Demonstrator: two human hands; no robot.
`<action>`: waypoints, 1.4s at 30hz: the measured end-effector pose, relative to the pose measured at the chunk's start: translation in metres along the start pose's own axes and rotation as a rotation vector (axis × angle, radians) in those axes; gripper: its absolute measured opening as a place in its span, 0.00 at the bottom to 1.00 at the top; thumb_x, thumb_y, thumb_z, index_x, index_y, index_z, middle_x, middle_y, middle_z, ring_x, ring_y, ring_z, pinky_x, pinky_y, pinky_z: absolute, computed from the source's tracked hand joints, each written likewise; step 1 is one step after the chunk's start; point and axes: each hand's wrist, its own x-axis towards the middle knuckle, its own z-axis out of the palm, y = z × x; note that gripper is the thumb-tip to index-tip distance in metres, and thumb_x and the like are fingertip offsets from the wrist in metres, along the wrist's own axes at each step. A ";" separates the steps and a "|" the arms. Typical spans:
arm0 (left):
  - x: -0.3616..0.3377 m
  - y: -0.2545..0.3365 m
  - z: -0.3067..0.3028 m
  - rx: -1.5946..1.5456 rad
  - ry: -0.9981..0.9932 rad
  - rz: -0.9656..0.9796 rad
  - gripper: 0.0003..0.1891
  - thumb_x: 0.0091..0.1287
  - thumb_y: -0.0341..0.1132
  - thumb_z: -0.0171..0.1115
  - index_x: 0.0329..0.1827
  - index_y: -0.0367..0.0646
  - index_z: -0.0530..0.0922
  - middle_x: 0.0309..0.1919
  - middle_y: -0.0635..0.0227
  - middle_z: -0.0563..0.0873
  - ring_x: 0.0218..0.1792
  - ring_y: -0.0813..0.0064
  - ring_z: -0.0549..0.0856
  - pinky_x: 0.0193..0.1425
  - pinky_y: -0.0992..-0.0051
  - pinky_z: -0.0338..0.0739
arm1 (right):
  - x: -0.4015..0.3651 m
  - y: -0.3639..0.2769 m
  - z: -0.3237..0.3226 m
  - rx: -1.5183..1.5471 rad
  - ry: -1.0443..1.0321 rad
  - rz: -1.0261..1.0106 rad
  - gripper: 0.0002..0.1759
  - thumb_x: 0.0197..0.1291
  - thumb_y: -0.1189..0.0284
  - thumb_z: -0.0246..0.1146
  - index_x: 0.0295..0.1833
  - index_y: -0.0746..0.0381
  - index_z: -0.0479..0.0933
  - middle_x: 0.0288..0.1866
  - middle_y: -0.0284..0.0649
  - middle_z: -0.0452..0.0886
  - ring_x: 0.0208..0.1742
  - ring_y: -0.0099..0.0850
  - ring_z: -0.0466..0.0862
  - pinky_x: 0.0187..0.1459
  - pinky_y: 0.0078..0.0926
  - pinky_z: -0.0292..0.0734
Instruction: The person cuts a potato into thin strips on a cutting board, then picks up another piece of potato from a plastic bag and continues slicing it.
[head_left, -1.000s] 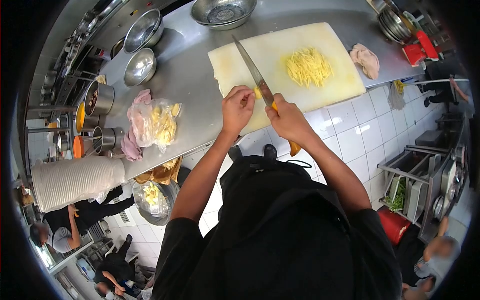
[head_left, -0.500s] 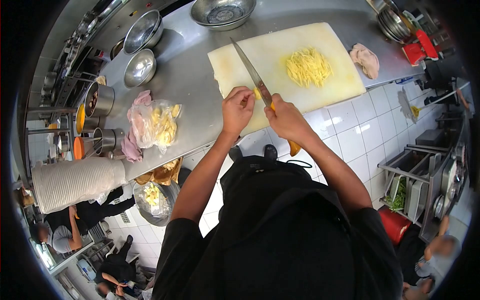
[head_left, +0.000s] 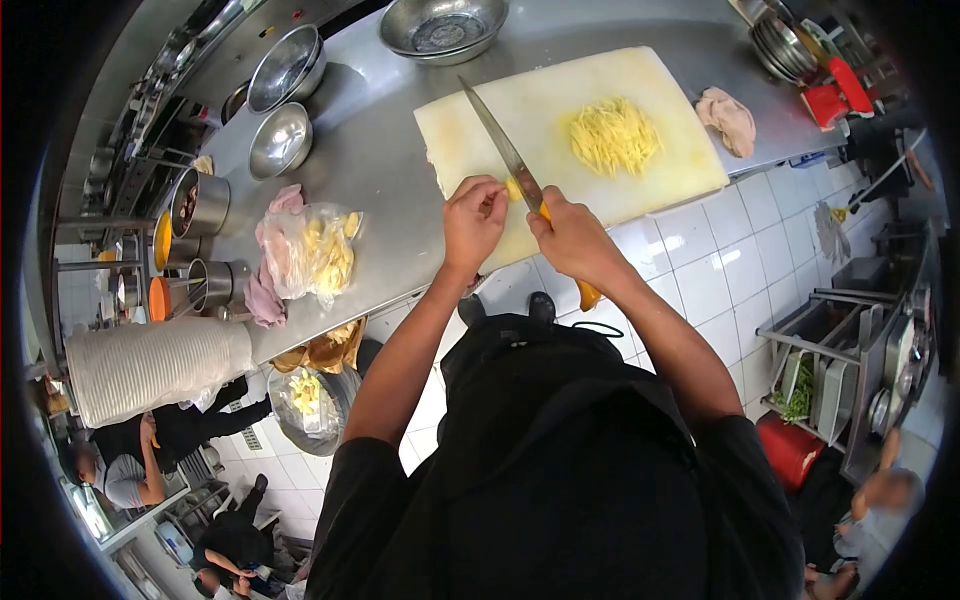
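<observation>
My right hand [head_left: 572,237] is wrapped round the yellow handle of a long kitchen knife [head_left: 502,145], its blade slanting up and left over a white cutting board [head_left: 550,90]. My left hand [head_left: 474,222], fingers curled, grips a small pale yellow vegetable piece [head_left: 514,188] against the near side of the blade. The kind of vegetable is hard to make out. A heap of thin yellow shreds [head_left: 614,136] lies on the board's right part, apart from both hands.
Left on the steel table sit a clear bag of yellow pieces [head_left: 328,252], a pink cloth [head_left: 264,300] and metal bowls [head_left: 281,140]. Another cloth [head_left: 727,122] lies beside the board's right edge. Stacked white containers [head_left: 160,365] stand at lower left. Other people are farther off.
Both hands, the knife and the vegetable piece stay in nearly the same place. The view has shifted slightly. At far right, the mop-like tool on the floor has moved.
</observation>
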 end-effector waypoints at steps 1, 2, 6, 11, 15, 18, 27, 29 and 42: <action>0.000 0.000 0.000 -0.003 -0.003 -0.006 0.03 0.67 0.22 0.71 0.41 0.32 0.88 0.42 0.62 0.91 0.34 0.74 0.89 0.41 0.75 0.86 | 0.000 0.001 0.000 0.001 0.002 -0.012 0.17 0.76 0.65 0.58 0.52 0.71 0.67 0.34 0.67 0.83 0.40 0.67 0.84 0.44 0.58 0.76; 0.000 0.001 -0.001 -0.005 -0.005 -0.013 0.03 0.67 0.22 0.71 0.42 0.32 0.88 0.42 0.62 0.91 0.34 0.74 0.89 0.41 0.75 0.86 | 0.000 0.001 0.001 0.000 0.002 -0.012 0.17 0.76 0.65 0.58 0.52 0.71 0.67 0.34 0.67 0.83 0.40 0.67 0.85 0.44 0.58 0.76; 0.000 0.002 -0.001 -0.008 -0.005 -0.020 0.03 0.67 0.22 0.71 0.42 0.32 0.88 0.42 0.62 0.91 0.34 0.74 0.89 0.41 0.76 0.85 | 0.001 0.002 0.002 0.003 -0.010 0.003 0.17 0.76 0.65 0.58 0.52 0.71 0.67 0.34 0.67 0.84 0.40 0.66 0.85 0.44 0.58 0.77; 0.000 0.001 -0.001 -0.006 -0.005 -0.017 0.03 0.68 0.22 0.70 0.42 0.32 0.88 0.42 0.62 0.91 0.34 0.75 0.89 0.41 0.76 0.85 | 0.002 0.002 0.002 -0.006 -0.014 -0.002 0.17 0.76 0.65 0.57 0.52 0.71 0.67 0.33 0.66 0.84 0.39 0.65 0.86 0.43 0.57 0.78; 0.000 0.001 -0.001 -0.005 -0.005 -0.028 0.03 0.67 0.22 0.71 0.42 0.32 0.88 0.42 0.62 0.91 0.34 0.75 0.89 0.41 0.76 0.85 | 0.010 0.007 0.014 0.003 -0.054 0.020 0.16 0.75 0.67 0.57 0.52 0.72 0.69 0.35 0.68 0.84 0.42 0.66 0.86 0.49 0.59 0.78; 0.001 0.003 -0.001 0.000 -0.004 -0.029 0.03 0.67 0.23 0.71 0.41 0.32 0.88 0.42 0.62 0.91 0.33 0.75 0.89 0.41 0.76 0.85 | 0.014 0.009 0.014 0.037 -0.088 0.057 0.16 0.74 0.68 0.57 0.52 0.73 0.69 0.37 0.70 0.84 0.45 0.68 0.85 0.54 0.61 0.77; 0.000 0.001 0.000 0.008 0.017 0.016 0.03 0.67 0.22 0.71 0.41 0.32 0.88 0.42 0.61 0.91 0.33 0.74 0.89 0.40 0.75 0.86 | 0.004 -0.001 0.004 0.004 0.009 -0.007 0.16 0.74 0.67 0.58 0.51 0.72 0.70 0.34 0.69 0.84 0.42 0.68 0.85 0.50 0.61 0.78; 0.000 0.001 0.000 -0.001 0.009 0.003 0.03 0.67 0.22 0.71 0.41 0.32 0.88 0.42 0.61 0.91 0.33 0.74 0.89 0.40 0.75 0.86 | 0.004 0.001 0.003 0.004 0.027 -0.035 0.16 0.74 0.67 0.58 0.51 0.72 0.69 0.33 0.67 0.84 0.40 0.67 0.85 0.47 0.60 0.78; 0.000 0.000 0.000 -0.014 -0.004 -0.016 0.03 0.67 0.22 0.70 0.41 0.32 0.88 0.43 0.62 0.91 0.33 0.75 0.89 0.40 0.76 0.85 | 0.007 0.000 0.006 -0.007 0.007 -0.017 0.16 0.74 0.67 0.58 0.52 0.72 0.69 0.35 0.68 0.84 0.42 0.66 0.86 0.49 0.59 0.79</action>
